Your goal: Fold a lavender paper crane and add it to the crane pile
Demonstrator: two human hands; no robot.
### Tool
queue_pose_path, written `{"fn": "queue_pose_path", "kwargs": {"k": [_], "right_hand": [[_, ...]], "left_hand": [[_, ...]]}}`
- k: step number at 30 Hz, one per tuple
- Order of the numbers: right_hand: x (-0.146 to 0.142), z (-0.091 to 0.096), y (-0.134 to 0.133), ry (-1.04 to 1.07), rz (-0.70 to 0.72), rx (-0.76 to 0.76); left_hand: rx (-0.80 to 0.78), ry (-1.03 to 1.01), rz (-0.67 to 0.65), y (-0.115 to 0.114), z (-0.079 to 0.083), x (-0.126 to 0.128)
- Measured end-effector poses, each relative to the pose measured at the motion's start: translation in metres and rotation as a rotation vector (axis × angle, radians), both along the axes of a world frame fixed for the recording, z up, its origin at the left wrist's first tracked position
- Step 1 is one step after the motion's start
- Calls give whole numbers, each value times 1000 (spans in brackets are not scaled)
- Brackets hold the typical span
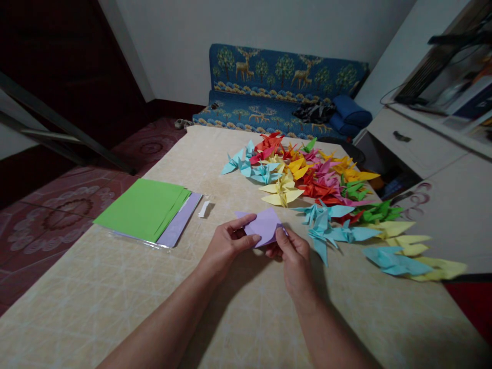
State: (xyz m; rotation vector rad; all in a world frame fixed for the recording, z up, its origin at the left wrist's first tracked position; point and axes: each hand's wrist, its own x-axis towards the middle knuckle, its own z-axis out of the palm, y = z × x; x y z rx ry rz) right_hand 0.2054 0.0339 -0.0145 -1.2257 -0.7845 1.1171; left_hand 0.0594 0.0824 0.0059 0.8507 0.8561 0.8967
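Near the middle of the frame, a little below centre, we hold a lilac sheet (263,225) just above the table (96,287). Our left hand (226,243) grips its left edge, thumb on top and fingers curled beneath. Our right hand (294,256) pinches the sheet's lower right corner between thumb and forefinger, the other fingers folded under. The sheet looks folded into a smaller, angled shape, though we cannot tell how many layers it has.

To the left of centre lies a stack of paper (148,210), green sheets on top with a lilac one showing along its right edge, all on what looks like a clear sleeve. Just right of the stack sits a small white scrap (204,208).

Across the upper right of the table spreads a pile of cranes (307,179) in blue, red, yellow, orange, pink and green; it runs down towards the right edge, and the nearest blue ones lie just beside our right hand.

Beyond the table, at top centre, stands a blue sofa (284,87) printed with deer and trees. A white cabinet (442,169) fills the right side.
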Motion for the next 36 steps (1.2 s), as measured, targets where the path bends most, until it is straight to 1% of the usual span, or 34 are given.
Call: {"fn": "queue_pose_path", "kwargs": {"k": [4, 7, 9, 12, 15, 18, 22, 24, 27, 29, 32, 34, 36], "right_hand": [[0, -1, 0, 1, 0, -9], [0, -2, 0, -54, -12, -11], [1, -2, 1, -96, -42, 24], [3, 0, 4, -167, -98, 124], [7, 2, 6, -306, -92, 225], [9, 4, 6, -436, -54, 291], [6, 4, 3, -421, -8, 291], [5, 4, 2, -450, 11, 305], [4, 5, 1, -536, 38, 328], [5, 7, 0, -586, 53, 337], [6, 10, 0, -624, 95, 339], [7, 12, 0, -605, 115, 324], [8, 13, 0, -534, 103, 304]], "left_hand": [[-4, -16, 14, 0, -2, 0], [-13, -22, 17, 0, -2, 0], [-14, -10, 19, 0, 0, 1], [11, 45, 18, 0, 3, 1], [75, 124, -6, 0, 3, 2], [145, 149, -21, 0, 1, 1], [214, 174, 59, 1, -2, 1], [280, 225, 70, 2, -2, 0], [389, 289, 14, 3, -1, -1], [421, 302, -31, 2, 0, -1], [378, 274, -57, -1, 1, -1], [297, 223, -45, -2, 1, -1], [201, 144, -21, -2, 1, 0]]}}
